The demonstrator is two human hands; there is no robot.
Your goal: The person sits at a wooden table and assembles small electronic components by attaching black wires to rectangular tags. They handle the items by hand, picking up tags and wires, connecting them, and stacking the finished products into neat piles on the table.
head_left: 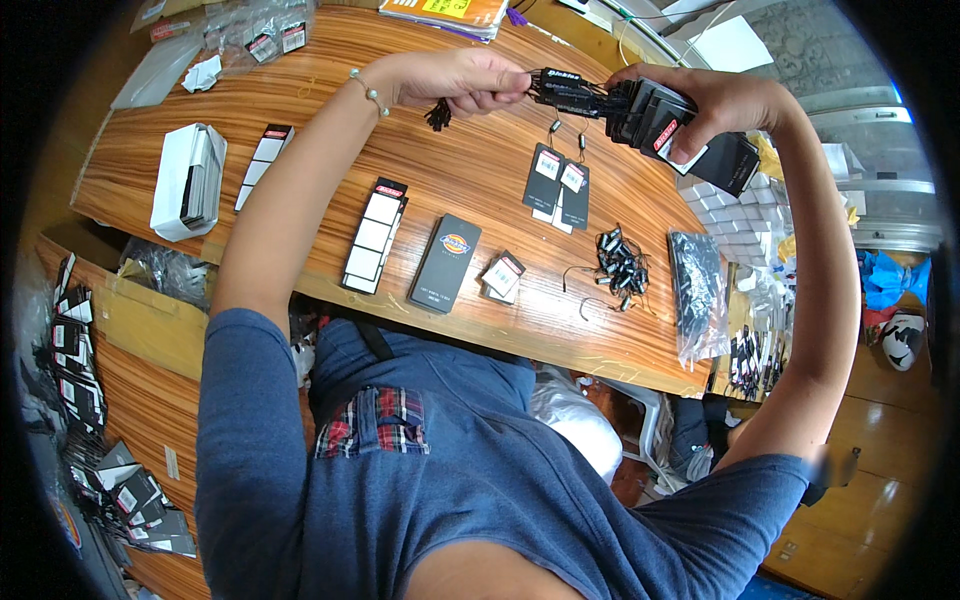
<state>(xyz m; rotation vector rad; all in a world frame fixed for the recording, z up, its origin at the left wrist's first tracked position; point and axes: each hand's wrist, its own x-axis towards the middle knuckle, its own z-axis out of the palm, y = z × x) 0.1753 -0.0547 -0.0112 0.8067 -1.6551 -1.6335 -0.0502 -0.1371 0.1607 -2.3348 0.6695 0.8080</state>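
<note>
Above the far side of the table, my right hand (738, 100) is wrapped round a thick bundle of black hang tags (655, 118). From the bundle, black strings with small black seals (565, 92) run left to my left hand (465, 80). Its fingers are closed on the string ends, and a tuft of black cord (438, 116) hangs below them. Just beneath the bundle, two strung hang tags (558, 188) with white stickers lie on the wood. Nearer me are a stack of black tags (445, 262), small stickered tags (503, 276) and a pile of black string seals (622, 264).
A white box of cards (190, 182) and black-and-white strip tags (376, 236) are at left on the wooden table (330, 140). A clear plastic bag (698, 290) lies by the right edge. Many tags (140, 495) cover the lower-left surface. White boxes (735, 212) are stacked at right.
</note>
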